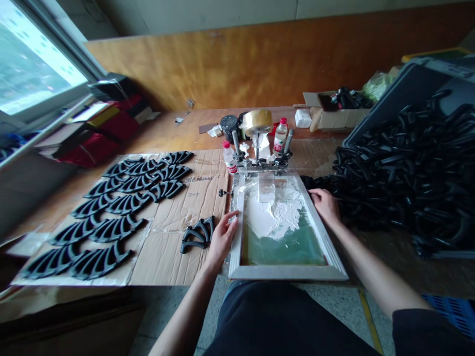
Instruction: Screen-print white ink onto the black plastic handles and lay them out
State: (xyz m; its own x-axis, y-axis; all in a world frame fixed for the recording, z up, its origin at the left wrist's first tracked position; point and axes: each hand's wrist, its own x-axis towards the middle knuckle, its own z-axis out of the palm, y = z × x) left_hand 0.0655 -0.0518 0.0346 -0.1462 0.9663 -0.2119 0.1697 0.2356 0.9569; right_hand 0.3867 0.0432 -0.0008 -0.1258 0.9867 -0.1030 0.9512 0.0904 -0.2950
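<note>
A screen-printing frame with a pale metal border lies in front of me, hinged at its back to a metal clamp. White paste is smeared over the back half of its green mesh. At the left border is my left hand, closed, its fingertips partly hidden at the edge. My right hand is at the right border, also closed, fingers curled beside it. What either holds is hidden. One black ribbed, curved plastic part lies just left of my left hand. A squeegee stands over the paste.
Rows of black curved parts lie on cardboard at left. Black parts spill from a grey bin at right. Red-capped bottles, a tape roll, a black tub and a carton stand behind.
</note>
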